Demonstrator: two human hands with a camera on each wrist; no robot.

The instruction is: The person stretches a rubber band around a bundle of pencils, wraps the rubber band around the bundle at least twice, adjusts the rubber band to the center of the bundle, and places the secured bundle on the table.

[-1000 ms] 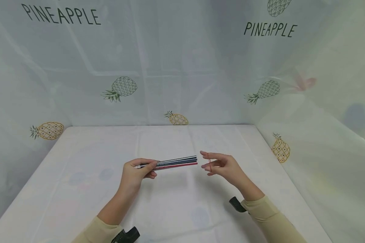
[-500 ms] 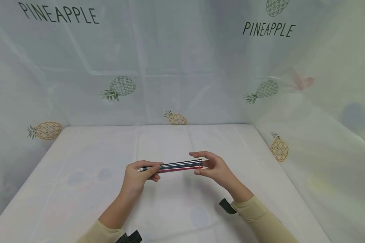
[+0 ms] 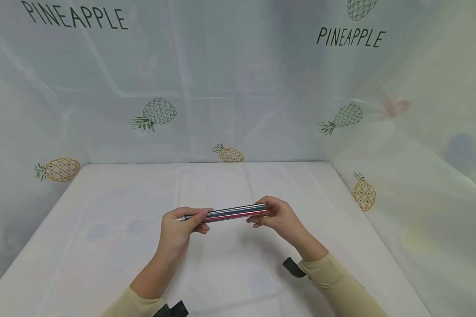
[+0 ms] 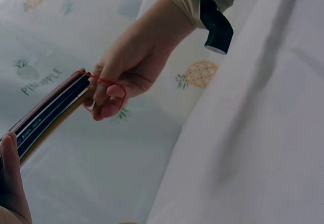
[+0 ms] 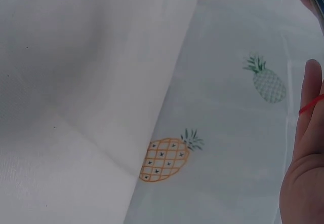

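Note:
A bundle of slim striped pencils (image 3: 235,213), dark blue with red, hangs above the table. My left hand (image 3: 177,228) grips its left end between thumb and fingers. At the other end is my right hand (image 3: 279,219), its fingers bent. A thin red rubber band (image 4: 124,95) is looped about those fingers and stretches to the bundle's end in the left wrist view. There a yellow pencil (image 4: 55,124) also shows. In the right wrist view the band crosses a finger of the right hand (image 5: 304,186). Its path behind the bundle is hidden.
A white-covered table (image 3: 123,264) lies beneath both hands. Behind and at the sides hangs a pale curtain (image 3: 238,88) printed with pineapples. Black wrist cameras (image 3: 294,267) stick out from both sleeves.
My right hand has moved left to the bundle's end, carrying the rubber band over it, and its spread fingers have drawn in. The left hand keeps its grip nearly in place.

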